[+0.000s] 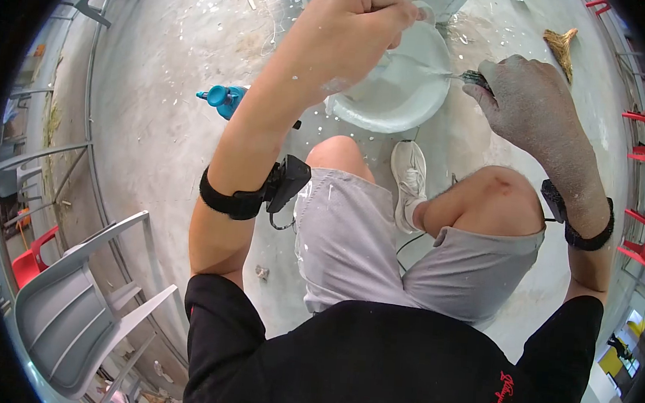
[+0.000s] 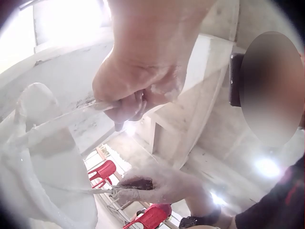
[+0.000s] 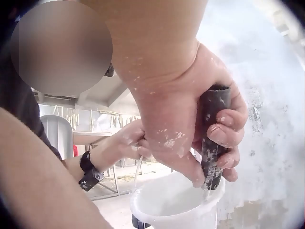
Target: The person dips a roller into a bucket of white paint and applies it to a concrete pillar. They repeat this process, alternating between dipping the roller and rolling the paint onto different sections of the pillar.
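i'm gripping the white bucket (image 1: 403, 95) at its far edge with my left hand (image 1: 363, 23), fingers clenched round either the rim or a thin handle; i can't tell which. my right hand (image 1: 531, 103) is wrapping tight round a dark-handled tool (image 3: 217, 102), and i'm holding its working end at the near rim. the bucket is sitting on the concrete floor just past my knees, near my white shoe (image 1: 410, 179), and it looks tipped rather than flat.

what i'm worrying about: both my hands and the tool's handle are looking caked and slick with white stuff, so my grip on the rim could be slipping, and a tipped bucket would be dropping back or rolling and slopping onto the floor and my shoe. pushing the tool hard against the rim could be shoving the bucket off balance, or flicking splatter up at me.

as for containers, the bucket is the only one i'm making out. white, wet-looking material is coating its inner wall and rim. how deep it's lying at the bottom i can't tell.

a blue thing (image 1: 223, 98) is lying on the floor beside my left arm, too small to make out.
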Available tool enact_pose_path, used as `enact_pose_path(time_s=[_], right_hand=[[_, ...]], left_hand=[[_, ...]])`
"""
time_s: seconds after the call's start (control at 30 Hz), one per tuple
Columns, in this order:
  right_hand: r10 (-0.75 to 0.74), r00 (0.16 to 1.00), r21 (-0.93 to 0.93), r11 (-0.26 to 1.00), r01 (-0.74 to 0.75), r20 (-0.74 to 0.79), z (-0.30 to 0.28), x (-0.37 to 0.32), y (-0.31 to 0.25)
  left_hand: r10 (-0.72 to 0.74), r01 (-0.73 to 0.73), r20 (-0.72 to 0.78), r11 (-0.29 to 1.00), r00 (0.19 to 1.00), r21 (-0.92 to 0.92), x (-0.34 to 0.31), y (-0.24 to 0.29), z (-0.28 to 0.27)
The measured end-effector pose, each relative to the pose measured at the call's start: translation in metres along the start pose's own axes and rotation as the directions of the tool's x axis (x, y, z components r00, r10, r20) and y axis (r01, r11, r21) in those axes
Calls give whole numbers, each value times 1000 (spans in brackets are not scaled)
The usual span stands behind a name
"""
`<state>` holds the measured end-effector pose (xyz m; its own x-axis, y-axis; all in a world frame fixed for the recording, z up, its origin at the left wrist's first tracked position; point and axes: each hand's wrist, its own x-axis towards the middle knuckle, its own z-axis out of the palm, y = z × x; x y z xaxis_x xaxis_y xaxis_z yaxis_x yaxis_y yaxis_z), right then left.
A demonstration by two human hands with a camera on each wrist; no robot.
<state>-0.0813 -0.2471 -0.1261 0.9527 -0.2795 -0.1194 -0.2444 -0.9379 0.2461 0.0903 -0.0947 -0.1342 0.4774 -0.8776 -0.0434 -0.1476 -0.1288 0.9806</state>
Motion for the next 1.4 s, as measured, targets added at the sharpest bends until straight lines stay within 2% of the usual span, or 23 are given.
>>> enact_pose_path(time_s=[0.03,0.1,0.17,0.23,0.27,0.33,0.4,0.57,0.6,0.63,0.7,0.77,0.83,0.9,0.93,1.03,1.1,1.13,1.2,1.23,1.3,1.33,1.4], right_hand=[[1,1000,0,1000,-1,0,-2,1,0],[-8,998,9,1000,8,55,-7,3,0],[-13,999,-3,1000,13,43,-6,3,2],[-18,999,-16,1000,18,30,-4,3,4],[1,1000,-9,1000,0,25,-2,3,6],[20,1000,-4,1000,-20,20,2,1,10],[-14,979,28,999,21,-205,6,-4,16],[69,974,61,997,-57,-214,-3,-15,29],[80,969,82,995,-63,-232,-3,-20,34],[109,973,59,993,-99,-206,-3,-26,36],[142,973,71,989,-131,-183,-9,-34,40],[179,977,-1,984,-180,-115,-19,-40,45],[192,979,-44,980,-195,-72,-20,-49,56],[120,955,68,992,-105,-270,-5,-51,63],[113,956,74,993,-96,-270,4,-50,65],[204,936,75,979,-190,-288,17,-52,70],[327,933,148,941,-306,-152,20,-51,73],[325,934,151,941,-303,-149,25,-50,77],[400,907,279,893,-353,-130,40,-49,88],[406,905,268,893,-362,-130,46,-48,93],[410,908,437,834,-337,-84,52,-50,102],[417,905,421,838,-348,-83,57,-50,106],[457,888,576,739,-350,-47,65,-47,112]], left_hand=[[-55,53,-24,997,998,-51,0,1,2],[-36,35,-21,998,999,-45,1,-2,2],[-19,18,-15,999,1000,-42,3,-3,3],[-112,106,-59,990,992,-95,4,-1,4],[-112,106,-57,990,992,-97,5,-4,2],[-137,119,-50,955,989,-272,10,-15,-5],[-145,121,-57,944,988,-306,15,-21,-8],[-141,111,-43,907,989,-406,24,-33,-11],[-135,71,-148,924,980,-375,24,-35,-9],[-126,37,-236,937,964,-347,24,-38,-5],[-77,13,-162,930,984,-367,27,-45,-13],[-148,51,-212,913,966,-406,26,-40,-9],[-134,39,-216,918,967,-395,25,-38,-8],[-142,42,-258,933,956,-358,25,-43,-11],[-146,38,-260,926,954,-377,27,-49,-13],[-151,33,-274,919,950,-392,27,-52,-15],[-165,43,-281,918,945,-393,29,-55,-15],[-180,56,-283,916,942,-396,30,-57,-15],[-191,66,-279,913,941,-403,32,-58,-16],[-193,69,-285,917,939,-392,31,-58,-15],[-180,56,-280,914,943,-402,25,-58,-12],[-176,56,-288,923,941,-381,23,-59,-12],[-170,62,-275,930,946,-362,19,-61,-15]])
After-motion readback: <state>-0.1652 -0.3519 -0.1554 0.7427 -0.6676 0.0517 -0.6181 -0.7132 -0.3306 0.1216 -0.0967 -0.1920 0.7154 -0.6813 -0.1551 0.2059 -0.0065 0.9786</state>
